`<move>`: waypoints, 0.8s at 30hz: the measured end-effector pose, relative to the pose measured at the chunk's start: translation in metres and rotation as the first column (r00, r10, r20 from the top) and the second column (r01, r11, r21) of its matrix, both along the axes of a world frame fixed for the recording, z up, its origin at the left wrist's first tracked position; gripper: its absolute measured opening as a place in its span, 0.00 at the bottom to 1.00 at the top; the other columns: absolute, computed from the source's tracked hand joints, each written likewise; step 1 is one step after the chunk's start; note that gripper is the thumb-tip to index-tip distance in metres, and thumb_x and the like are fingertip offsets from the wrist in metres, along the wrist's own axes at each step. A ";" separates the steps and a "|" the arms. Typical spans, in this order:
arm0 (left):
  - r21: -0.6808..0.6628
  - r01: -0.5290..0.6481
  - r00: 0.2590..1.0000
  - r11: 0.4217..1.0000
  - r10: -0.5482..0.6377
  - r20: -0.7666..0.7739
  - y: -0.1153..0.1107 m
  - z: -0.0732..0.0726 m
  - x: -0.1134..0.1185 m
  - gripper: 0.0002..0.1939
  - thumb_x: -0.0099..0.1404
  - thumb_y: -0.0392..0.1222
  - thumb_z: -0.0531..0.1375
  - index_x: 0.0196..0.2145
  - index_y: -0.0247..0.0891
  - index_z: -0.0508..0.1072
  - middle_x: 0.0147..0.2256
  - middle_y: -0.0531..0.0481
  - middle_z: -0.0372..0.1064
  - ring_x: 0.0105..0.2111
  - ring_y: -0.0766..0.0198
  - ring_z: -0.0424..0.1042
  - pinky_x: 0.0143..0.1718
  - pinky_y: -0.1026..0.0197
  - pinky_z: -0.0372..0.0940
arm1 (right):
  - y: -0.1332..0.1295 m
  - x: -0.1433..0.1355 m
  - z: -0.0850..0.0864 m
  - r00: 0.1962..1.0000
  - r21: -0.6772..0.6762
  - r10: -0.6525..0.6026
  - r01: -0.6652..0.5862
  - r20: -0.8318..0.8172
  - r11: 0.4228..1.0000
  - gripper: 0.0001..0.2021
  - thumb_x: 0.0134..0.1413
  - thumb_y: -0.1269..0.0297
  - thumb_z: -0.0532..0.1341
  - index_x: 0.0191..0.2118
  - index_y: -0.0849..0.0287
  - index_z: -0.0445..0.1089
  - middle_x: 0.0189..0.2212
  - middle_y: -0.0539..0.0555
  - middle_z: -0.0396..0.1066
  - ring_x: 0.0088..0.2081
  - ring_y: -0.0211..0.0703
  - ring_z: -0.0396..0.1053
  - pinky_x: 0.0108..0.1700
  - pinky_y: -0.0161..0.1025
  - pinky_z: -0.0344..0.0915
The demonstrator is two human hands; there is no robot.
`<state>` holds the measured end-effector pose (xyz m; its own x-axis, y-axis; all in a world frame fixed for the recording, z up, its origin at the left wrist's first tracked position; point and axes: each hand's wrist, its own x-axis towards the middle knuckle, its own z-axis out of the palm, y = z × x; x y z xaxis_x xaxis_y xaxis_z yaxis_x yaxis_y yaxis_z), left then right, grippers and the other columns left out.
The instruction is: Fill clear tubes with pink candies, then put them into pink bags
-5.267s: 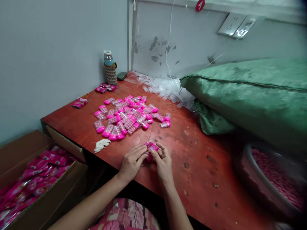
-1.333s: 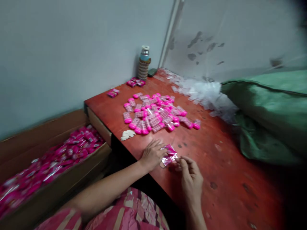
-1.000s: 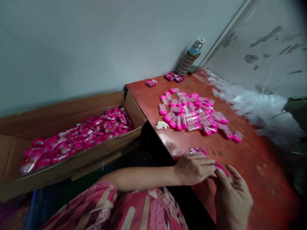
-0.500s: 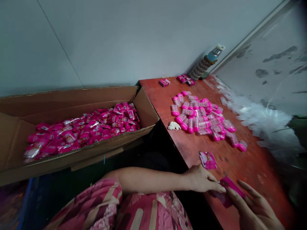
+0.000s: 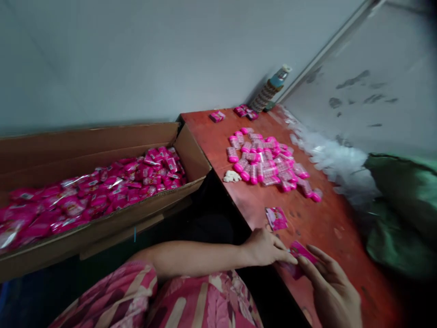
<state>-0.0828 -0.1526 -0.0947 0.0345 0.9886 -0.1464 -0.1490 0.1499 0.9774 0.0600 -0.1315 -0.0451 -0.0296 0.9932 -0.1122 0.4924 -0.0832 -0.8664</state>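
Observation:
Over the near edge of the red table, both hands hold a small pink printed packet [image 5: 303, 251]. My left hand [image 5: 266, 248] pinches its left end with the fingers pressed together. On the other side, my right hand [image 5: 332, 284] grips it between the thumb and the bent fingers, which hide part of it. Another flat pink printed piece [image 5: 277, 218] lies on the table just beyond my left hand. Farther off is a heap of clear capsule-shaped containers [image 5: 269, 166] with bright pink ends, beside a small pile of white bits [image 5: 232, 176].
A long cardboard box [image 5: 194, 157] full of shiny pink wrapped packets stands left of the red table [image 5: 327, 218]. Small pink packs [image 5: 217, 116] and a bottle in a woven sleeve [image 5: 268, 93] are by the wall. Clear plastic pieces [image 5: 327, 152] and a green bag [image 5: 399, 218] line the right.
The view has swung right, so everything sits farther left and more of the green bag shows. Both hands keep hold of the pink packet, with little change in their grip.

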 end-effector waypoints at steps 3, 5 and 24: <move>-0.025 -0.078 0.992 0.997 0.080 0.095 0.000 0.002 -0.001 0.10 0.45 0.45 0.64 0.22 0.34 0.77 0.17 0.54 0.65 0.21 0.69 0.62 0.23 0.68 0.55 | 0.005 -0.001 -0.004 0.989 0.003 0.055 -0.055 -0.139 0.998 0.23 0.33 0.58 0.68 0.40 0.60 0.66 0.28 0.54 0.73 0.29 0.44 0.70 0.30 0.38 0.67; -0.074 -0.088 0.970 0.993 0.102 0.221 0.003 0.005 -0.004 0.11 0.45 0.45 0.64 0.21 0.32 0.76 0.18 0.52 0.67 0.21 0.68 0.64 0.24 0.67 0.58 | 0.010 -0.003 -0.005 0.975 0.041 0.100 -0.094 -0.196 0.995 0.19 0.37 0.59 0.66 0.39 0.60 0.66 0.24 0.52 0.72 0.26 0.41 0.68 0.28 0.36 0.66; -0.264 -0.416 0.789 0.870 0.489 0.372 0.018 0.019 -0.097 0.10 0.49 0.42 0.64 0.24 0.30 0.73 0.25 0.47 0.70 0.26 0.67 0.69 0.29 0.65 0.68 | 0.154 -0.134 -0.006 0.550 0.376 0.327 -0.802 0.769 0.465 0.16 0.55 0.74 0.49 0.49 0.57 0.62 0.48 0.58 0.64 0.49 0.48 0.59 0.46 0.42 0.56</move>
<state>-0.1800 -0.1348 -0.0759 -0.3173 0.8696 -0.3783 -0.6227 0.1099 0.7747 -0.0742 0.0226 -0.0508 -0.7863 0.5444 0.2923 0.5407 0.8352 -0.1011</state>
